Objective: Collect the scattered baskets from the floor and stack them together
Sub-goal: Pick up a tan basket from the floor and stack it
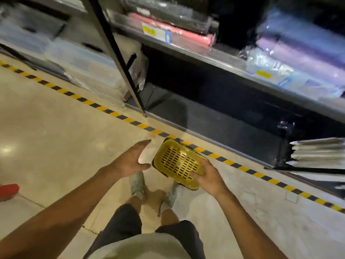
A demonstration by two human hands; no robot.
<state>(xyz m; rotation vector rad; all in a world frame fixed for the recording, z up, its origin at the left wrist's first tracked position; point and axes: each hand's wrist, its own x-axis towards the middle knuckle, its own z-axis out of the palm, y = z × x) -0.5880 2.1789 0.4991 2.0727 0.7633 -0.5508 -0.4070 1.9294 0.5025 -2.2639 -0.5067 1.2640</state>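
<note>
- Nearest to me, at the bottom of the view, I see a pale shirt front, dark shorts and two feet in light shoes (137, 183) standing on the floor.
- Both bare forearms reach forward from there.
- My right hand (209, 177) grips a yellow basket (178, 162) by its near edge, fingers curled round the rim; the slotted base faces up toward me, so it seems tilted or turned over.
- There may be a darker second basket nested beneath it, but I cannot tell.
- My left hand (130, 159) hangs just beside the basket's left side, fingers straight and spread, thumb apart, holding nothing and not touching it.
- Risk, as I judge it: the hold is one-handed and at the edge, so the basket could swing or slip out before the left hand steadies it.
- The picture is blurred with movement, so the left hand could misjudge the reach and knock the basket instead of catching it.
- The floor (56, 128) is smooth, pale and glossy, with a bright glare at the left.
- A red object (8, 191) lies at the far left edge, cut off.
- A yellow-and-black hazard stripe (93, 104) runs diagonally across the floor ahead.
- Beyond it stands dark metal shelving (205, 53); the lowest bay is shadowed, with stacked pale sheets (317, 152) at right.
- Higher shelves hold wrapped packages, red (186, 34) and purple (308, 47).
</note>
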